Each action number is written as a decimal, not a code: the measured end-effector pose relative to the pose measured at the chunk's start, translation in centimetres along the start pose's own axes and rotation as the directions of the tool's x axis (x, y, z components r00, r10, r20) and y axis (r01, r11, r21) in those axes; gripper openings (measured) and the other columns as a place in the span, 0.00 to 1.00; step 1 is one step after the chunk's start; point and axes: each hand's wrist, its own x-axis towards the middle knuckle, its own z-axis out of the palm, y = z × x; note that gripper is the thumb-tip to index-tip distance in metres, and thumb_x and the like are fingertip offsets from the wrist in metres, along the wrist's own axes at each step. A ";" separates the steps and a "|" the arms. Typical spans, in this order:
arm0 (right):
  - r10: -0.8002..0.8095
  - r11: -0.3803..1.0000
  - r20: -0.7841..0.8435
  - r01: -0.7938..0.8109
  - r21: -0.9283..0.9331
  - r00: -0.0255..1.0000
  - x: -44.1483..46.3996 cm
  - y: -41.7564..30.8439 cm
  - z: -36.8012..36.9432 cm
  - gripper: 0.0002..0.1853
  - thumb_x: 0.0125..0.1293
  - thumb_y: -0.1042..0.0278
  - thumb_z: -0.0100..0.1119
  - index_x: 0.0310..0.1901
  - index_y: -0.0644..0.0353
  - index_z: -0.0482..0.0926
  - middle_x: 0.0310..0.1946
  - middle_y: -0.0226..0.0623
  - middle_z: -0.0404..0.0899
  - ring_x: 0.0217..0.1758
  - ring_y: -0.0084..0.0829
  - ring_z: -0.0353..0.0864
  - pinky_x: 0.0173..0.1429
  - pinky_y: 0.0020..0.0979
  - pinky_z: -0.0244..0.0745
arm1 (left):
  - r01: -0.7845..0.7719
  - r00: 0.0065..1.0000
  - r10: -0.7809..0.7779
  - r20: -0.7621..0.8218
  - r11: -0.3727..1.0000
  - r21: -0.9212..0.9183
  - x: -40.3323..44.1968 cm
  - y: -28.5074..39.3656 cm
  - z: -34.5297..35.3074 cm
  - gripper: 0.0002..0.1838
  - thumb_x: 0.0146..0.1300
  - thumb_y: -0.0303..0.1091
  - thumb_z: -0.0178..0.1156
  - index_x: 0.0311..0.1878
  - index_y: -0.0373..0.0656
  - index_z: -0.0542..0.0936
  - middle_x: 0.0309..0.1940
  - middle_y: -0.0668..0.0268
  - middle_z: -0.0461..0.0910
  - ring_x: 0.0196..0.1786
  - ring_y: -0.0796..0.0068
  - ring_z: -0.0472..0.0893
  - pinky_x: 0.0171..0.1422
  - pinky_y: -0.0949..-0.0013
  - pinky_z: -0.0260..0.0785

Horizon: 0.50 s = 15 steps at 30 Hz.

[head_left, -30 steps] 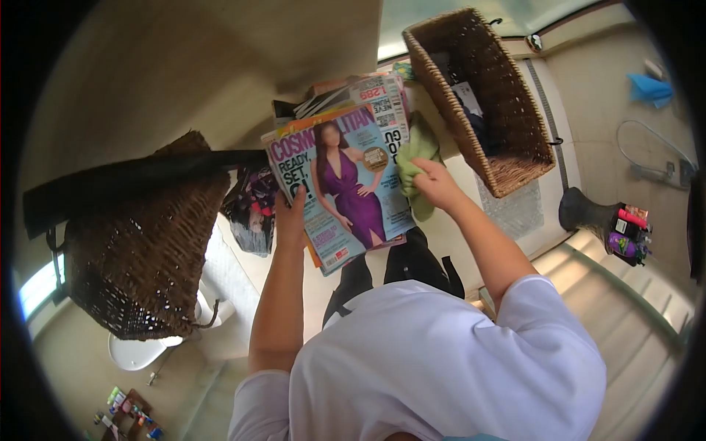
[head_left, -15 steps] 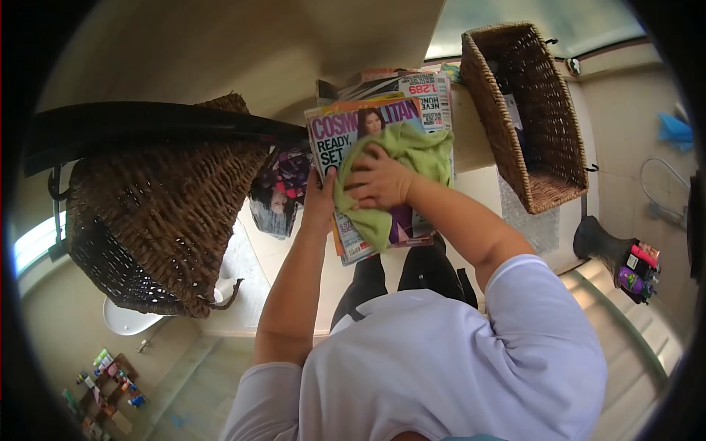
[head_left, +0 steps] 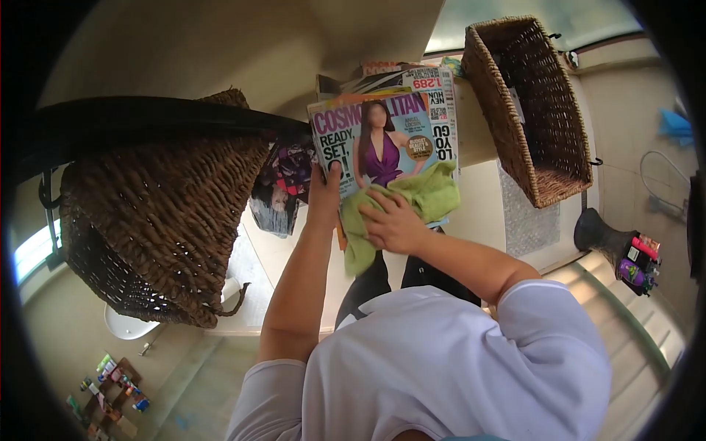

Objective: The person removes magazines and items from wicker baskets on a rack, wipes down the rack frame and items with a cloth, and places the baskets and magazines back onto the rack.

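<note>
A Cosmopolitan magazine (head_left: pixel 379 151), its cover showing a figure in a purple dress, faces up in front of me. My left hand (head_left: pixel 324 197) grips its left edge, thumb on the cover and the other fingers hidden beneath. A crumpled light green cloth (head_left: pixel 434 192) lies across the lower part of the cover and hangs past the bottom edge. On top of that cloth is my right hand (head_left: pixel 396 223), fingers bent into the fabric and pressing it against the magazine. More magazines (head_left: pixel 440 110) show behind the held one.
An open wicker basket (head_left: pixel 507 110) stands at the upper right. Another, darker wicker basket (head_left: pixel 162 228) is tipped at the left, below a black curved bar (head_left: pixel 169 126). Between that basket and my left hand sits a dark printed item (head_left: pixel 276 202).
My right hand has drawn the green cloth down the cover toward me, uncovering the figure and dress. My left hand keeps its grip on the magazine's edge.
</note>
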 end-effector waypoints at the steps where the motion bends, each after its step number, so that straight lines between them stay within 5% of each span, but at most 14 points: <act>1: -0.029 1.000 -0.047 0.029 0.007 0.998 1.8 1.1 0.0 0.11 0.48 0.57 0.57 0.34 0.49 0.76 0.52 0.29 0.68 0.64 0.41 0.59 0.60 0.49 0.55 | 0.040 0.999 -0.036 0.032 0.992 -0.118 -0.2 0.3 0.0 0.30 0.62 0.48 0.54 0.59 0.36 0.61 0.51 0.59 0.70 0.48 0.71 0.73 0.49 0.70 0.68; 3: -0.125 0.992 -0.127 0.124 -0.012 0.984 5.0 3.8 -0.7 0.12 0.48 0.60 0.56 0.37 0.50 0.74 0.52 0.29 0.68 0.62 0.41 0.60 0.61 0.48 0.55 | 0.133 0.989 -0.102 0.109 0.932 -0.336 -0.9 1.2 0.1 0.30 0.62 0.48 0.54 0.59 0.38 0.61 0.50 0.60 0.70 0.48 0.70 0.73 0.49 0.69 0.69; 6: -0.279 0.960 -0.134 0.279 -0.018 0.951 7.5 7.3 -1.6 0.14 0.49 0.61 0.55 0.39 0.50 0.75 0.53 0.29 0.68 0.62 0.40 0.61 0.61 0.46 0.55 | 0.158 0.987 -0.135 0.092 0.931 -0.329 0.0 1.3 -0.1 0.29 0.62 0.49 0.53 0.59 0.40 0.61 0.49 0.61 0.71 0.48 0.71 0.74 0.48 0.67 0.70; 11: 0.089 0.981 -0.302 -0.135 -0.136 0.949 10.2 13.5 -3.4 0.15 0.52 0.59 0.55 0.43 0.51 0.74 0.56 0.33 0.67 0.63 0.40 0.60 0.60 0.44 0.57 | 0.045 0.998 -0.038 0.051 0.988 -0.150 -0.2 0.6 0.5 0.26 0.59 0.43 0.58 0.56 0.40 0.64 0.46 0.62 0.73 0.45 0.74 0.74 0.48 0.70 0.67; 15: 0.428 0.847 -0.405 -0.515 -0.132 0.808 4.9 14.8 -4.2 0.17 0.54 0.60 0.54 0.46 0.54 0.73 0.57 0.38 0.65 0.61 0.41 0.62 0.58 0.42 0.60 | 0.000 1.000 0.000 0.008 0.994 -0.114 -0.6 1.5 1.2 0.23 0.57 0.37 0.61 0.53 0.39 0.67 0.43 0.63 0.74 0.44 0.75 0.74 0.47 0.71 0.66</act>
